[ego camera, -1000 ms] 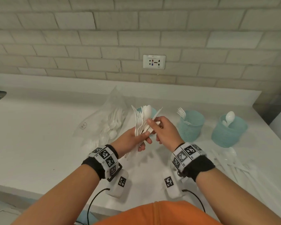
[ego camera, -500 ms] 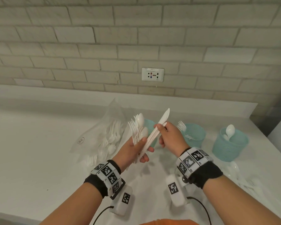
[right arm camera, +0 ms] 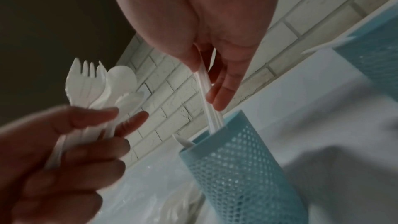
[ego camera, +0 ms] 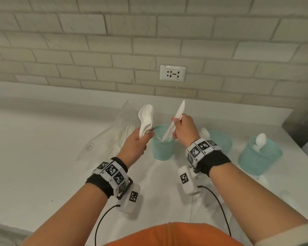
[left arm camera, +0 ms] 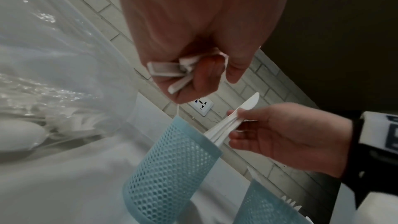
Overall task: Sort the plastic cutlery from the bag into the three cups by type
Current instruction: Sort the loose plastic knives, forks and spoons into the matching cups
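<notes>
My left hand (ego camera: pixel 140 139) grips a bunch of white plastic forks and spoons (ego camera: pixel 146 119) upright, left of the nearest teal mesh cup (ego camera: pixel 162 150). In the right wrist view the bunch (right arm camera: pixel 103 84) shows fork tines and spoon bowls. My right hand (ego camera: pixel 181 128) pinches a few white knives (ego camera: pixel 176 119) whose handle ends dip into that cup's mouth (left arm camera: pixel 178 152). The middle cup (ego camera: pixel 220 141) holds forks, and the right cup (ego camera: pixel 260 157) holds spoons. The clear bag (ego camera: pixel 112 137) with more cutlery lies behind my left hand.
White counter (ego camera: pixel 34 157) runs to a brick wall with a socket (ego camera: pixel 172 72). Loose white cutlery (ego camera: pixel 263 180) lies blurred in front of the right cup. Cables and wrist sensor boxes (ego camera: pixel 132 197) hang under my forearms.
My right hand pulled the knives out of the bunch and carried them right, lowering their handles into the nearest cup. My left hand moved apart with the forks and spoons.
</notes>
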### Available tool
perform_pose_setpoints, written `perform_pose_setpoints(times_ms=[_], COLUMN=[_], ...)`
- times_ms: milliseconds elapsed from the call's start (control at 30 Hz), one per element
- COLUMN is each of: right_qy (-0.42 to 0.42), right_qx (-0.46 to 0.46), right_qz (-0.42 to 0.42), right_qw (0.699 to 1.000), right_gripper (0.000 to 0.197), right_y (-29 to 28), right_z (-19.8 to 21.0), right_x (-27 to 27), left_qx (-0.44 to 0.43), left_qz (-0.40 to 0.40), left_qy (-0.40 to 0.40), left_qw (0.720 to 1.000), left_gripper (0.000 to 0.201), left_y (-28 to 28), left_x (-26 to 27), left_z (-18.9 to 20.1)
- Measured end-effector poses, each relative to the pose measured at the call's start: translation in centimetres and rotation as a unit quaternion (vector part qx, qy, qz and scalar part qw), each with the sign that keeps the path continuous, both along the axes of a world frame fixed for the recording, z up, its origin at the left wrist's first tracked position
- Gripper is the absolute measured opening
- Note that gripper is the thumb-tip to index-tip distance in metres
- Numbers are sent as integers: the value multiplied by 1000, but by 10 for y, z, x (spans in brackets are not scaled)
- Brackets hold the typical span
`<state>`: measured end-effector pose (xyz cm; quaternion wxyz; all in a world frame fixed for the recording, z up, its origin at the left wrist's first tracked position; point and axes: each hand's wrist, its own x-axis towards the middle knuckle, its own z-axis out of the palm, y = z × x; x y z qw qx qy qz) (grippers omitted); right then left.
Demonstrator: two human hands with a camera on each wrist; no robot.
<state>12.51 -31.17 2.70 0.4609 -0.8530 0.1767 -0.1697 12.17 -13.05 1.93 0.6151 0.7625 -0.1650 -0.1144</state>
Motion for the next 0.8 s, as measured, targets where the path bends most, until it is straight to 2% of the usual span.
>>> perform_pose_setpoints(times_ms=[100, 167, 267, 367, 433, 567, 700, 800], right_qy=[61, 73, 9, -90, -100, -79, -111, -150], right_qx=[-61, -76, -51, 11, 57, 71, 123, 165], right_qz=[44, 59, 48, 64, 84, 71, 33, 38], right_qw=[995, 993, 998, 994, 990, 992, 986, 974], right_gripper=[33, 31, 38, 31, 28, 13, 15, 10], right_y=[-2, -3, 2, 17, 25, 28, 22, 17], right_z=[-9, -6, 9, 28, 34, 28, 30, 42], right_x=[3, -2, -17, -33, -40, -40, -41, -44], left_qx=[4, 11, 19, 19, 6, 1, -38, -28], left_qz=[-8, -13, -35, -57, -67, -66, -66, -65], left_qy=[19, 13, -28, -73, -87, -46, -3, -11], left_qw=[1000, 1000, 999, 996, 994, 997, 997, 997], left_gripper=[25, 22, 15, 18, 22, 33, 23, 22], left_y=[-5, -8, -13, -19, -22, -24, -21, -19], left_x=[2, 3, 4, 5, 4, 2, -3, -8], left_z=[0, 1, 1, 2, 2, 0, 1, 3])
